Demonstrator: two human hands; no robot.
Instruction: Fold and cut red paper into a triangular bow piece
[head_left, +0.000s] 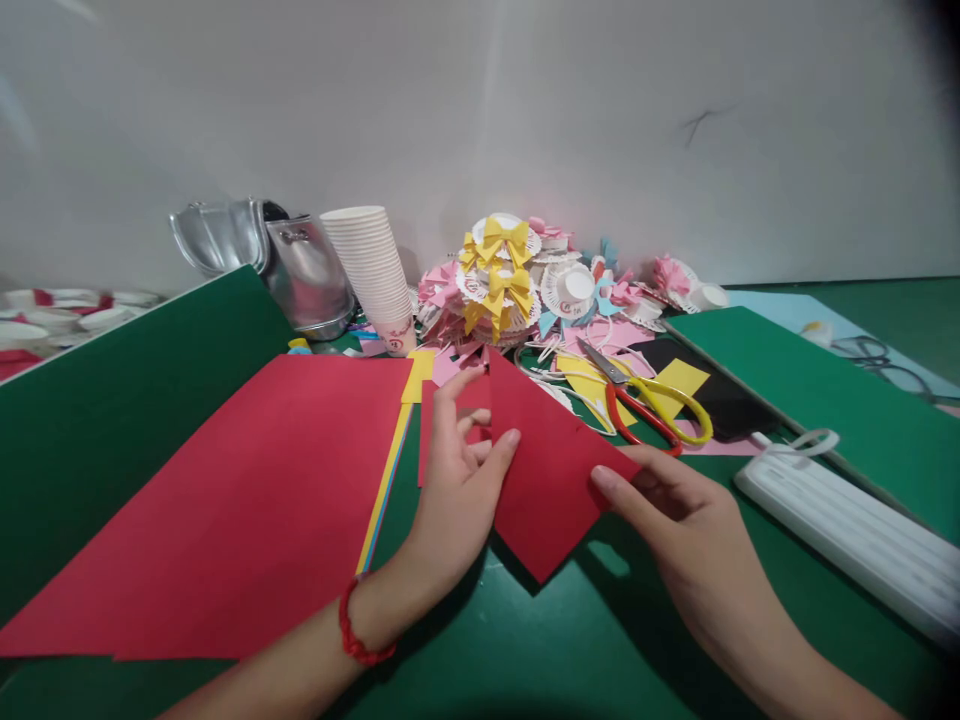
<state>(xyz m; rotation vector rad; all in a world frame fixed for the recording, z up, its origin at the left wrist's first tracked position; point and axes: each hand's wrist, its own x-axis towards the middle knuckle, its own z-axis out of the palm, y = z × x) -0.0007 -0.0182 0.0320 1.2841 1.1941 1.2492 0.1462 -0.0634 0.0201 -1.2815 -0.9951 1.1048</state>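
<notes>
A red sheet of paper (551, 475) is held up between my two hands above the green table. My left hand (465, 465) grips its left edge, thumb in front and fingers behind. At its right corner, my right hand (679, 510) pinches it between thumb and fingers. Behind my left hand lies another red paper piece (426, 430), partly hidden. Scissors (649, 400) with one red and one yellow handle lie just beyond the held paper, blades pointing away.
Large red sheets (247, 480) lie left, over yellow and blue ones. Stacked paper cups (367, 270), a silver bag (307, 270) and a heap of paper-bow crafts (506, 285) stand behind. A white power strip (855, 530) and green boards (810, 390) lie right.
</notes>
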